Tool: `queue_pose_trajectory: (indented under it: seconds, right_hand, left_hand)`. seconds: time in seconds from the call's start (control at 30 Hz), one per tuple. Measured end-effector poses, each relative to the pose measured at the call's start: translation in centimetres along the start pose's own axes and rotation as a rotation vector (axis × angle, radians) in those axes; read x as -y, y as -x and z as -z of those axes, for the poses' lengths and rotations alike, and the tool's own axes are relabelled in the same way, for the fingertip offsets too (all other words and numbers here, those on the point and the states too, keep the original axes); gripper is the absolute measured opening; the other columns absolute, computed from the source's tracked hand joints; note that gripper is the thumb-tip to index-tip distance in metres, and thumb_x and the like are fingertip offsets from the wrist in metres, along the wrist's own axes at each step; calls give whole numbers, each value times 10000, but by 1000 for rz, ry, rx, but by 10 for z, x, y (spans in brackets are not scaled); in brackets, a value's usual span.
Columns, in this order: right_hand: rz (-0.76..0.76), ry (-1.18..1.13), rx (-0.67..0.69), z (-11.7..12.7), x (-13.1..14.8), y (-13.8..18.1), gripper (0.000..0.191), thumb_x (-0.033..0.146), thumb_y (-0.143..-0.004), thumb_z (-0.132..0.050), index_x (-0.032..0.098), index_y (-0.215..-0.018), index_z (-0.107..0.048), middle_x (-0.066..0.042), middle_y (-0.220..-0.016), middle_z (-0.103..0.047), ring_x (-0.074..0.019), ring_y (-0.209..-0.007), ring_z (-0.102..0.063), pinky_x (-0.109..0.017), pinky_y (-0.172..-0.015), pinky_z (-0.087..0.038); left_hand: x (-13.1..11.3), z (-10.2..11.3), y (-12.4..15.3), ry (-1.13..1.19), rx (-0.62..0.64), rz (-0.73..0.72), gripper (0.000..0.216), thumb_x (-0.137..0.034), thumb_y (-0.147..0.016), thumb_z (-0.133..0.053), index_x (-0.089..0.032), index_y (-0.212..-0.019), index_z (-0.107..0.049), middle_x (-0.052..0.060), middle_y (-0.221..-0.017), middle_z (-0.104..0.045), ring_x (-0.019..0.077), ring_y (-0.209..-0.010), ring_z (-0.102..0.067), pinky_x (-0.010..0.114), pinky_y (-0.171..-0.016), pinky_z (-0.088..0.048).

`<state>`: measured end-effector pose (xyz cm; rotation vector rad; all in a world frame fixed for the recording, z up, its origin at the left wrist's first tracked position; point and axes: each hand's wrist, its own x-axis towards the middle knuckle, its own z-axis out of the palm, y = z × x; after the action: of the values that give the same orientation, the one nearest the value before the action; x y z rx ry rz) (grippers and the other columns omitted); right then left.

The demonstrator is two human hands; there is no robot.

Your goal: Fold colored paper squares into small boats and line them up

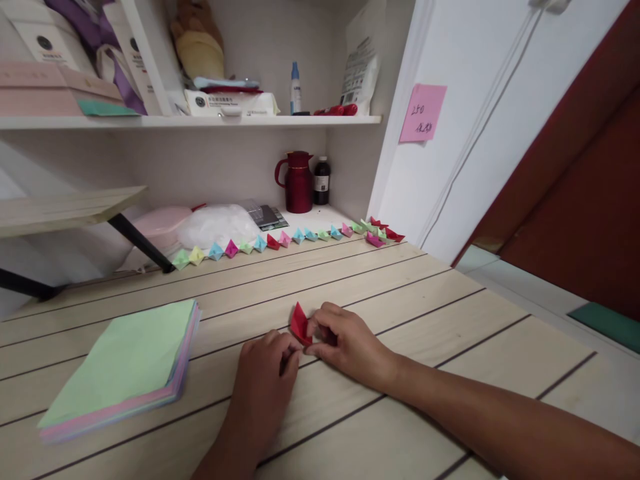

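A small folded piece of red paper stands up from the wooden desk between my two hands. My left hand rests on the desk just below and left of it, fingers curled, fingertips pinching its lower edge. My right hand comes in from the right with fingers bent, pinching the paper's right side. A stack of coloured square paper sheets, pale green on top, lies to the left of my left hand.
A row of small folded paper boats in several colours lines the desk's far edge. Behind it stand a dark red jug, a dark bottle and a white plastic bag. A pink sticky note hangs on the wall.
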<state>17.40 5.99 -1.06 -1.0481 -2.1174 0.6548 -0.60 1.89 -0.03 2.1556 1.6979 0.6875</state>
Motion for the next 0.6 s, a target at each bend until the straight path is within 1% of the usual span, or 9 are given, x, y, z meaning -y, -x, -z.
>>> queue_pose_trajectory:
  seconds: [0.2,0.37,0.6]
  right_hand:
    - [-32,5,9,2,-1,0,183,212,-728,-761,222,-829,-610,30,-788,-520,-106,-669,-514,-226,-636,-394]
    - [-25,-2,3,2,-2,-1,155,173,-743,-737,222,-840,-628,23,-798,-535,-113,-690,-530,-228,-640,-399]
    - [-15,-40,-16,3,0,-2,87,129,-785,-679,210,-761,-660,1,-810,-616,-136,-771,-593,-242,-701,-431]
  left_hand:
    - [1,-2,-1,21,-59,34,182,-125,-811,-464,-219,-755,-609,-9,-731,-649,164,-735,-585,285,-690,-369]
    - [1,-1,-1,7,-41,17,193,-160,-841,-463,-218,-784,-638,9,-773,-669,179,-777,-599,292,-701,-377]
    - [2,0,-3,-18,-14,16,207,-204,-859,-452,-225,-770,-638,19,-783,-684,193,-760,-616,300,-700,-396]
